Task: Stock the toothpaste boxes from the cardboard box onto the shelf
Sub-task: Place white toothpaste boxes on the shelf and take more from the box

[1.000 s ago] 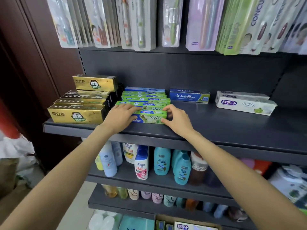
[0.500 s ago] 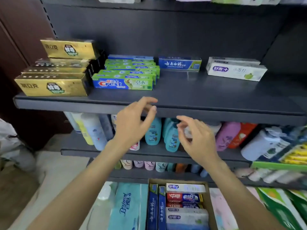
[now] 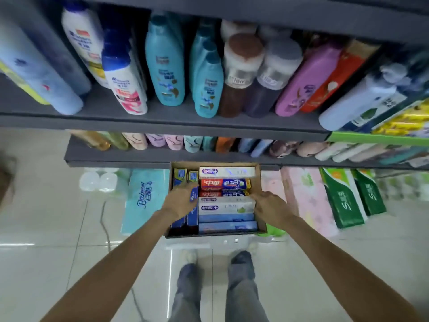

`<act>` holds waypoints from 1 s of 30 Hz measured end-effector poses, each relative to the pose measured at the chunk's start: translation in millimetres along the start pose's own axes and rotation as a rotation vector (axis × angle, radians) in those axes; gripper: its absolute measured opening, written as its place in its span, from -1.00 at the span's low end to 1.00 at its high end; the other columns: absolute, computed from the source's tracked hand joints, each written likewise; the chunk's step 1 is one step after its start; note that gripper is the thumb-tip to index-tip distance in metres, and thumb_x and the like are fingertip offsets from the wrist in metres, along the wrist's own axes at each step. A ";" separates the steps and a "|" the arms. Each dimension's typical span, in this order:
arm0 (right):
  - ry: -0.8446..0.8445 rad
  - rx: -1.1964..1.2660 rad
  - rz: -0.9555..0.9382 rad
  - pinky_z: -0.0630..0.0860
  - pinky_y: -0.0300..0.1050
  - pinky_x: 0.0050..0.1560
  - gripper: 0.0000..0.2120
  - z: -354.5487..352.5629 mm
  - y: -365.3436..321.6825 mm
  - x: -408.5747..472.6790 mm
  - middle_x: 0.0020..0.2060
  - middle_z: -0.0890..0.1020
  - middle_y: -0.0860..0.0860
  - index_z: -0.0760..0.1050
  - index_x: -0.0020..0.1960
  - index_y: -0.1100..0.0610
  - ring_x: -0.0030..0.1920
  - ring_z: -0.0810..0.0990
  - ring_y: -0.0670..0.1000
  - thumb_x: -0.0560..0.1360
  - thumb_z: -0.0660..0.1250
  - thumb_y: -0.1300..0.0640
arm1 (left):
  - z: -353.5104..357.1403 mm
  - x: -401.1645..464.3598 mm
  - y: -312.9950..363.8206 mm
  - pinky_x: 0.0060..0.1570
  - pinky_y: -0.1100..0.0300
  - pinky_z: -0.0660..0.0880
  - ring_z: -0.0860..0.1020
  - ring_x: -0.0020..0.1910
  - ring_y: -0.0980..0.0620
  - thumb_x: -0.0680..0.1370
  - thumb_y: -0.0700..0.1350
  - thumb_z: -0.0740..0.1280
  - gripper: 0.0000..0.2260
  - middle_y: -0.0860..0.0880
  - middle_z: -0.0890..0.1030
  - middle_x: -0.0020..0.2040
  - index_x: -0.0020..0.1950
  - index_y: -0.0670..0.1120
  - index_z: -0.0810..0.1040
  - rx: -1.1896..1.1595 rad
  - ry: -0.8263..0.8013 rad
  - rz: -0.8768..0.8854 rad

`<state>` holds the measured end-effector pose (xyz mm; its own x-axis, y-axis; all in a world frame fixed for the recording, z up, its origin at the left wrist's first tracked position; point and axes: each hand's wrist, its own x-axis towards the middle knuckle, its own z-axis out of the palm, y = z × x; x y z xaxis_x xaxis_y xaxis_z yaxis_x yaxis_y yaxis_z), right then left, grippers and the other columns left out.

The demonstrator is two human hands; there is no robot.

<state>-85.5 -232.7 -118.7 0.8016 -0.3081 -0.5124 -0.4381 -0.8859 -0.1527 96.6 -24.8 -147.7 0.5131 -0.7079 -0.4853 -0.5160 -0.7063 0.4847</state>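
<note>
I see the open brown cardboard box (image 3: 259, 201) standing on the pale tiled floor (image 3: 46, 252), just in front of the lowest dark grey shelf (image 3: 116, 156). It is packed with long toothpaste boxes: two blue ones (image 3: 183, 176) set lengthwise along the box's left wall, and beside them a crosswise stack, with a white one (image 3: 227, 172) at the far end, two red-and-blue ones (image 3: 225, 184) next, two more white ones (image 3: 226, 206) nearer me, and pale blue ones (image 3: 227, 223) at the near end.

My left hand (image 3: 180, 201) reaches down into the box's left side, lying over the blue toothpaste boxes, fingers bent down around them; I cannot tell if it truly grips one. My right hand (image 3: 270, 206) is at the box's right wall, fingertips touching the end of the white boxes, fingers loosely bent; whether it pinches anything I cannot tell. Both forearms stretch straight down toward the box.

Above the box, a higher shelf carries teal, white and purple plastic bottles (image 3: 166, 63).
</note>
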 end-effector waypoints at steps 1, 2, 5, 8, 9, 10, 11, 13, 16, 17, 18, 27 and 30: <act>-0.031 -0.022 -0.017 0.40 -0.07 0.15 -0.56 8.0 -0.4 10.6 0.29 0.46 0.10 0.31 0.38 0.10 0.21 0.47 0.13 0.52 0.24 0.16 | 12.6 5.5 -4.1 0.30 0.07 0.33 0.35 0.32 -0.11 0.55 -0.09 0.28 -0.55 -0.09 0.39 0.35 0.43 0.00 0.30 0.030 -0.010 -0.030; -0.051 -0.047 -0.041 0.40 -0.07 0.17 -0.55 15.3 -1.8 22.1 0.31 0.44 0.10 0.29 0.39 0.11 0.22 0.46 0.13 0.52 0.26 0.14 | 23.9 9.4 -7.4 0.32 0.06 0.30 0.30 0.35 -0.13 0.56 -0.07 0.26 -0.54 -0.08 0.36 0.37 0.45 0.01 0.26 0.066 -0.012 -0.048; -0.069 -0.096 -0.118 0.39 -0.05 0.24 -0.49 36.3 -7.2 58.1 0.32 0.42 0.10 0.25 0.41 0.13 0.29 0.40 0.11 0.51 0.31 0.08 | 47.4 17.9 -13.8 0.33 0.01 0.29 0.25 0.40 -0.12 0.57 -0.02 0.22 -0.53 -0.01 0.33 0.42 0.48 0.09 0.22 0.186 -0.005 -0.075; -0.091 -0.153 -0.154 0.31 -0.01 0.32 -0.41 62.0 -12.4 86.4 0.37 0.37 0.08 0.21 0.44 0.12 0.37 0.33 0.08 0.49 0.33 0.03 | 56.1 21.9 -18.4 0.10 0.01 0.47 0.44 0.25 -0.10 0.59 0.00 0.18 -0.52 -0.09 0.48 0.27 0.50 0.06 0.15 0.231 -0.036 -0.146; -0.111 -0.166 -0.161 0.30 0.02 0.33 -0.40 69.9 -13.5 92.8 0.37 0.36 0.07 0.21 0.43 0.11 0.37 0.33 0.08 0.48 0.35 0.02 | 57.7 23.4 -18.6 0.01 0.02 0.50 0.50 0.17 -0.11 0.59 0.00 0.16 -0.53 -0.11 0.52 0.21 0.49 0.04 0.14 0.243 -0.021 -0.155; -0.117 -0.186 -0.167 0.31 0.04 0.32 -0.41 77.0 -14.0 97.4 0.36 0.37 0.08 0.22 0.42 0.10 0.36 0.34 0.09 0.47 0.36 0.01 | 58.0 25.9 -17.7 -0.04 0.02 0.51 0.52 0.12 -0.12 0.60 0.00 0.16 -0.54 -0.11 0.53 0.18 0.48 0.03 0.15 0.253 0.009 -0.152; -0.112 -0.210 -0.173 0.33 0.06 0.31 -0.42 81.4 -14.3 100.9 0.34 0.38 0.09 0.24 0.40 0.11 0.35 0.35 0.10 0.47 0.36 0.00 | 56.3 29.8 -16.4 -0.03 0.01 0.51 0.52 0.14 -0.12 0.59 0.00 0.16 -0.55 -0.10 0.52 0.19 0.47 0.01 0.17 0.248 0.050 -0.139; -0.116 -0.236 -0.196 0.34 0.07 0.30 -0.44 82.0 -14.1 105.0 0.32 0.39 0.11 0.25 0.38 0.11 0.33 0.35 0.11 0.46 0.36 -0.01 | 50.6 43.2 -15.3 0.08 0.01 0.48 0.41 0.27 -0.10 0.59 -0.02 0.19 -0.56 -0.09 0.44 0.30 0.46 -0.04 0.22 0.173 0.141 -0.066; -0.131 -0.201 -0.217 0.43 0.04 0.24 -0.45 66.8 -13.2 98.3 0.30 0.40 0.11 0.28 0.37 0.11 0.30 0.37 0.10 0.47 0.36 -0.02 | 45.4 73.6 -8.6 0.31 0.01 0.36 0.30 0.36 -0.08 0.56 -0.12 0.24 -0.56 -0.10 0.36 0.39 0.44 -0.13 0.28 0.122 0.184 0.171; -0.109 -0.179 -0.215 0.46 0.01 0.19 -0.47 59.8 -13.2 92.8 0.29 0.43 0.11 0.28 0.35 0.12 0.28 0.40 0.09 0.47 0.35 -0.04 | 44.3 84.5 -5.0 0.34 0.01 0.32 0.29 0.37 -0.09 0.56 -0.16 0.24 -0.55 -0.11 0.35 0.41 0.44 -0.14 0.29 0.150 0.171 0.220; -0.076 -0.144 -0.203 0.48 -0.02 0.14 -0.49 52.8 -13.2 85.6 0.27 0.46 0.10 0.29 0.33 0.13 0.25 0.44 0.08 0.48 0.33 -0.05 | 43.9 94.6 -1.1 0.36 0.00 0.31 0.28 0.38 -0.10 0.55 -0.18 0.22 -0.55 -0.11 0.33 0.42 0.44 -0.15 0.29 0.192 0.167 0.238; 0.036 -0.010 0.037 0.40 -0.15 -0.20 -0.55 -6.3 25.3 19.4 0.18 0.58 0.05 0.26 0.30 0.04 0.00 0.62 0.11 0.51 0.22 -0.14 | 50.7 117.4 14.7 0.16 -0.03 0.36 0.43 0.14 -0.16 0.50 -0.11 0.27 -0.58 -0.15 0.46 0.16 0.36 -0.13 0.39 0.565 0.237 0.249; 0.070 0.106 0.177 0.41 -0.10 -0.08 -0.55 -10.4 40.0 7.0 0.12 0.62 0.07 0.29 0.28 0.04 0.02 0.61 0.14 0.50 0.25 -0.15 | 59.2 118.9 22.2 0.17 -0.02 0.38 0.45 0.13 -0.16 0.41 -0.06 0.37 -0.58 -0.15 0.48 0.19 0.21 -0.17 0.43 0.522 0.197 0.292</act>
<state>-93.1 -273.9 -119.6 0.7333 -0.4822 -0.4794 -0.6119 -0.7754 -0.1560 105.6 -124.6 -237.7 0.3915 -0.8937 -0.2192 -0.8952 -0.4250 0.1341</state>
